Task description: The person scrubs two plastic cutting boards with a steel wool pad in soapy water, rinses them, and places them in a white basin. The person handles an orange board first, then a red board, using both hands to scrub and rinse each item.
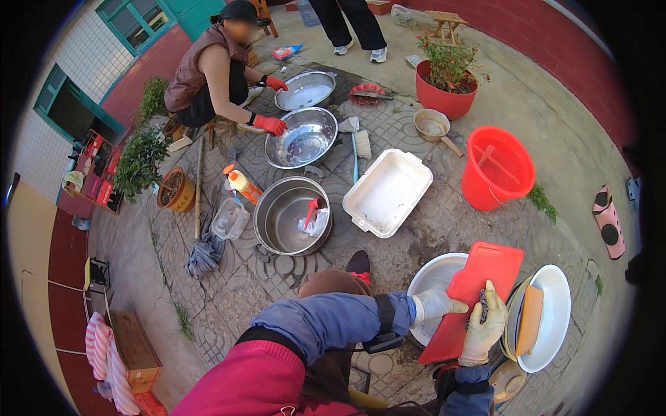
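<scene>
A red plastic cutting board (481, 281) stands tilted over a white basin (434, 270). My left hand (437, 307), in a pale rubber glove, grips the board by its left edge. With my right hand (485, 325), gloved alike, I press a dark steel-wool scourer (484, 306) against the board's face; the fingers are curled over it. Just right of the board, a white oval basin (555, 317) holds an orange board (529, 320) and stacked dishes. The lower part of the white basin is hidden behind the board and my left hand.
Ahead lie a white rectangular tub (390, 192), a steel pot (291, 216) with a red-handled tool, a red bucket (497, 169), a brush (362, 144) and a ladle (432, 125). A co-worker (213, 78) in red gloves crouches at steel basins (302, 138). Another person stands beyond.
</scene>
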Demonstrator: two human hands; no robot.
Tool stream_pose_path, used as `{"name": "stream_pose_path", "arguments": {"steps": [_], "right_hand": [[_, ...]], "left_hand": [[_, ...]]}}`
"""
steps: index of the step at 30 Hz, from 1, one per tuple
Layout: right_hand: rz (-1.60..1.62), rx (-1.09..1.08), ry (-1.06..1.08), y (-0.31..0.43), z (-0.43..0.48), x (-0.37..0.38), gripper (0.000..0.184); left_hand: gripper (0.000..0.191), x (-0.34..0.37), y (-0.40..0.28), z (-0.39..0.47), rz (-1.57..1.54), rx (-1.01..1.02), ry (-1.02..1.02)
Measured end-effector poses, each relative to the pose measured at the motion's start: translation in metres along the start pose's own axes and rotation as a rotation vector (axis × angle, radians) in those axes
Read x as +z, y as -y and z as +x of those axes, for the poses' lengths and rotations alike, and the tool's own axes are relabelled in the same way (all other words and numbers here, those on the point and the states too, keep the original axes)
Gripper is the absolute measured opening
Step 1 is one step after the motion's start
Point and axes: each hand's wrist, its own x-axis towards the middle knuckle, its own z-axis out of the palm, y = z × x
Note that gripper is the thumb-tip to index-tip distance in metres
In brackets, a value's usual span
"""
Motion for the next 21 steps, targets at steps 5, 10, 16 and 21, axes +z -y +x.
{"name": "stream_pose_path", "arguments": {"steps": [5,10,16,21], "right_hand": [[-0.006,0.154,-0.069,-0.012,0.007,-0.002,0.056],[-0.016,-0.046,0.05,0.005,-0.009,0.006,0.055],[-0.025,0.147,-0.077,-0.007,0.007,-0.004,0.05],[0.026,-0.037,0.041,0.007,-0.005,0.004,0.053]], "left_hand": [[0.045,-0.003,0.0,0.001,-0.015,0.018,0.019],[0.043,-0.006,0.001,0.006,-0.056,-0.042,-0.012],[0.044,-0.003,0.002,-0.001,0.06,0.104,-0.006],[0.045,-0.005,-0.006,0.0,0.096,-0.053,-0.017]]}}
